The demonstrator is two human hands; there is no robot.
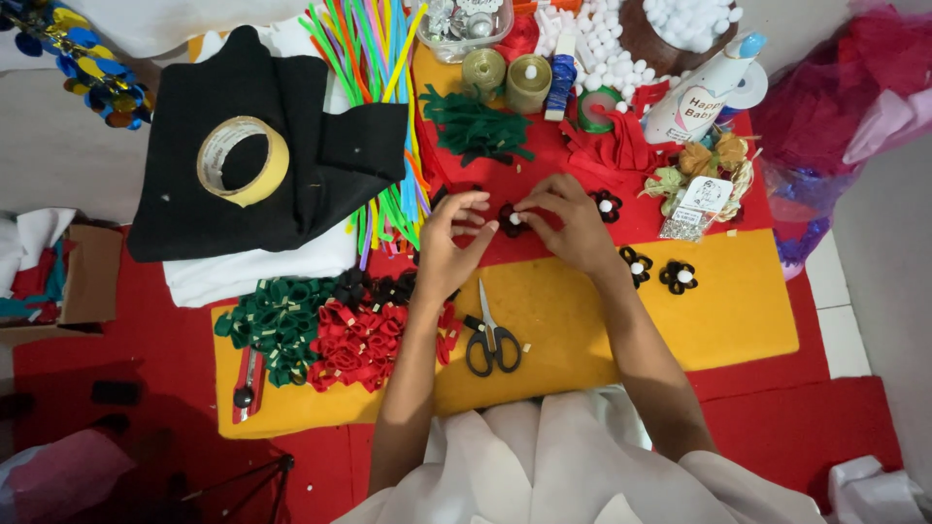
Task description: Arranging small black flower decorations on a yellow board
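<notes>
Felt flower, dark red and black with a white bead at its centre, sits on the red felt sheet just above the yellow felt sheet, pinched between both hands. Left hand has its fingers spread, the fingertips touching the flower's left edge; right hand has thumb and forefinger closed together on the bead side.

Room around the hands is tight: 3 finished flowers lie to the right, one just beside the right hand and 2 more near the wrist. Black-handled scissors lie on the yellow sheet between the forearms. Piles of green, red and black felt loops crowd the left, with a utility knife at the yellow sheet's lower left edge. The widest bare patch is the yellow sheet right of the scissors.

Black cloth carrying a roll of tape covers part of the pipe cleaners. White pompoms and a bottle are cut off by the top edge. How the flower's petals are layered is too small to tell.
</notes>
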